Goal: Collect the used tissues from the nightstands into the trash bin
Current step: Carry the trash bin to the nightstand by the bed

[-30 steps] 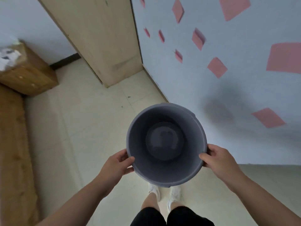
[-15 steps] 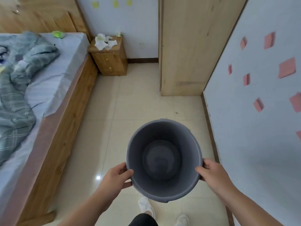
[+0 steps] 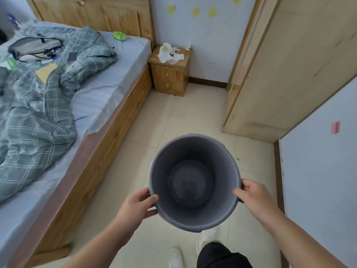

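I hold a round grey trash bin (image 3: pixel 195 144) in front of me above the tiled floor, and nothing lies inside it. My left hand (image 3: pixel 136 206) grips its left rim and my right hand (image 3: pixel 254 200) grips its right rim. Far ahead, a small wooden nightstand (image 3: pixel 170 74) stands between the bed and the wall. Several crumpled white tissues (image 3: pixel 168 54) lie on its top, and a small greenish-white one (image 3: pixel 188 47) sits at its back right corner.
A wooden-framed bed (image 3: pixel 108 120) with a rumpled green plaid blanket (image 3: pixel 38 105) fills the left side. A tall light-wood wardrobe (image 3: pixel 289 74) stands on the right, then a pale wall. A strip of beige tiled floor (image 3: pixel 183 113) runs between them to the nightstand.
My view has swung left from the wall with pink squares to the bed, and the nightstand now looks nearer. Both hands have kept their grip on the bin.
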